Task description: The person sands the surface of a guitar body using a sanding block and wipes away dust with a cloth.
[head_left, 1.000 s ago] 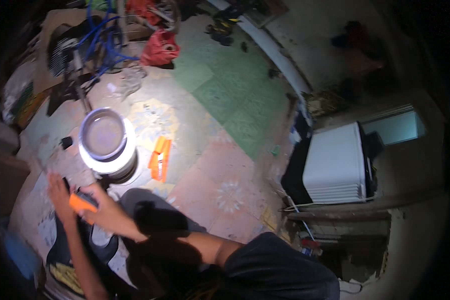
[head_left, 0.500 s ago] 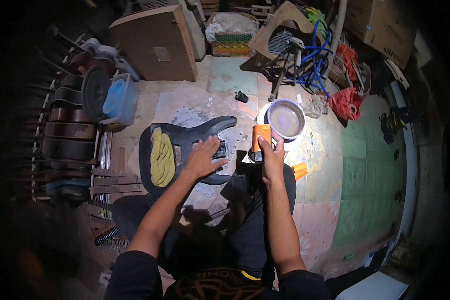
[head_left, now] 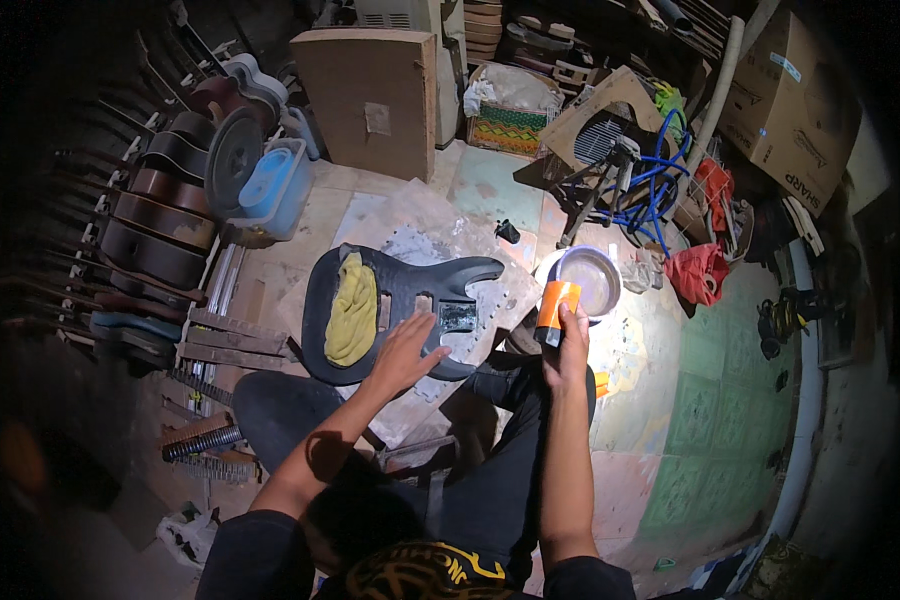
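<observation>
A dark, matte electric guitar body lies flat in front of me, its cutaway horns pointing right. My left hand rests on its near half with the fingers stretched out and holds nothing. A folded yellow-green cloth lies across the left end of the body. Raised to the right of the guitar, my right hand grips an orange block with a black lower end. Just behind the block stands a round basin with a purplish rim. Another orange piece shows beside my right wrist.
Guitar bodies stand in a rack at the left, by a clear bin of blue containers. Behind are a brown board, a stand with blue hose and a red bag. Metal bars and springs lie near left.
The view has shifted, so the scene sits lower and further right. My right hand has tilted the orange block, showing its black end. My left hand has slid toward the guitar body's near edge.
</observation>
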Demonstrator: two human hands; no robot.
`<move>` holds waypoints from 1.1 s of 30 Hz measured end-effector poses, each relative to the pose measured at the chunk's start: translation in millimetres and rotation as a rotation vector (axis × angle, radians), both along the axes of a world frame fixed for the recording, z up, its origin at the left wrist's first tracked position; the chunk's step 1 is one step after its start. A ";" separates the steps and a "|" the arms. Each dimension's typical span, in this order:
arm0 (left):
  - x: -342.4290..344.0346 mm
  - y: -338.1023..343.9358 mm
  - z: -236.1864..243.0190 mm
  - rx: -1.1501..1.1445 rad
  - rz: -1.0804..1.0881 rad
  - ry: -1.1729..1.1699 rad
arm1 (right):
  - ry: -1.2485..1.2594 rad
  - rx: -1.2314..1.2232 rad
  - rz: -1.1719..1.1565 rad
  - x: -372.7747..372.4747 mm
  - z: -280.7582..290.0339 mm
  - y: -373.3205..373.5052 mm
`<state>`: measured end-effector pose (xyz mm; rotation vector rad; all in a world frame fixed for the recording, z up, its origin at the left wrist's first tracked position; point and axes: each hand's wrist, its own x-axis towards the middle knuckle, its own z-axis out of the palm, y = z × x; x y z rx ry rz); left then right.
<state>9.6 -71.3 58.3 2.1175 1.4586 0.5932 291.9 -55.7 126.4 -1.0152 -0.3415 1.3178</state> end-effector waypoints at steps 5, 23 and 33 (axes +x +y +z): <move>22.8 48.3 -25.4 -0.041 0.028 0.226 | -0.031 0.000 -0.014 0.3 -0.5 4.0; 173.6 122.5 -65.6 -0.054 -0.241 0.121 | -0.011 -0.162 -0.063 16.4 -3.8 13.1; 105.5 122.0 -53.2 0.086 0.355 0.306 | 0.019 -0.083 -0.087 20.0 -2.6 9.7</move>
